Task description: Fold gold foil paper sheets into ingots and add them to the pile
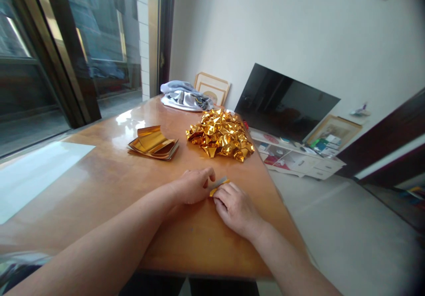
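Between my two hands, low over the wooden table (186, 243), is a small piece of gold foil paper (219, 183), folded so that a greyish side also shows. My left hand (194, 185) is at its left end, fingers curled, with the fingertips partly hidden. On the other end my right hand (235, 205) presses with closed fingers. Just beyond the hands lies a heap of folded gold foil pieces (222, 134), shiny and pointed. To the left of that heap sits a stack of gold paper sheets (152, 145), its top sheet curling up.
Bundled pale cloth (186, 96) lies at the table's far end, near a framed picture (212, 90). A white sheet (43, 167) covers part of the left side. Beyond the right edge stand a television (285, 103) and a low white cabinet (299, 161).
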Demonstrator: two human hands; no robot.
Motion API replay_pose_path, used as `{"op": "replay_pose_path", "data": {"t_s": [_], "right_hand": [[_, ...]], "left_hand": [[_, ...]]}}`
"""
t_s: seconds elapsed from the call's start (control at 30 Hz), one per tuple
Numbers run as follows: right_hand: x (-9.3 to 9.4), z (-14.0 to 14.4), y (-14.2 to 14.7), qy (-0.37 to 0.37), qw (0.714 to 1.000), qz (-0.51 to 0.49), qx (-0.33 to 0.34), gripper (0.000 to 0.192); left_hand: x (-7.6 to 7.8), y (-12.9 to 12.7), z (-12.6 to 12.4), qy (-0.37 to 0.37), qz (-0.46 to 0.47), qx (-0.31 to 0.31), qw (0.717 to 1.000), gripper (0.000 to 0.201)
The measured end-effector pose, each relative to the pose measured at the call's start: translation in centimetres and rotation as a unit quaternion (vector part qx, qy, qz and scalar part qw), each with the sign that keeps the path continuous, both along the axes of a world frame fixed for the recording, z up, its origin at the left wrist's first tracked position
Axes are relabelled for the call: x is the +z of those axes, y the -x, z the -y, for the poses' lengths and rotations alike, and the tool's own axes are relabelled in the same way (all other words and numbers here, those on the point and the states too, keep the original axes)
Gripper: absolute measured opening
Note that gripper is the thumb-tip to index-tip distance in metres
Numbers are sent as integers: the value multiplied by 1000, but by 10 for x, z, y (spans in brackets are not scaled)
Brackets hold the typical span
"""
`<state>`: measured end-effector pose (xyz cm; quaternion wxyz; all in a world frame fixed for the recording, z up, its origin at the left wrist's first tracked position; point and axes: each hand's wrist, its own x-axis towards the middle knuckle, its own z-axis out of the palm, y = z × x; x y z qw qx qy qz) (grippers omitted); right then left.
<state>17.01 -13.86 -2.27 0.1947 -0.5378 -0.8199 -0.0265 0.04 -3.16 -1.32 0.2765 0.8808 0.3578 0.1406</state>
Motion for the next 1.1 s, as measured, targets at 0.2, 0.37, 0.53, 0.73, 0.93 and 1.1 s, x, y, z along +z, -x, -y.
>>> {"op": "replay_pose_path", "data": {"t_s": [0.2, 0.37, 0.53, 0.73, 0.93, 1.1], "right_hand": [[0, -1, 0, 11, 1000, -27, -7, 16], [-3, -3, -2, 20, 997, -75, -20, 12], [-5, -4, -4, 29, 991, -127, -32, 10], [-8, -5, -6, 37, 984, -165, -51, 13], [-16, -10, -10, 45, 977, -187, -91, 19], [-18, -12, -10, 49, 976, -186, -104, 19]], "left_hand": [[0, 8, -12, 27, -3, -88, 996, 18], [7, 11, -11, 63, -25, -82, 994, 22], [9, 11, -9, 34, -40, -76, 996, 23], [8, 12, -9, 37, -52, -68, 996, 25], [5, 11, -10, 44, -35, -58, 997, 22], [8, 9, -7, 3, -50, -55, 997, 19]]}}
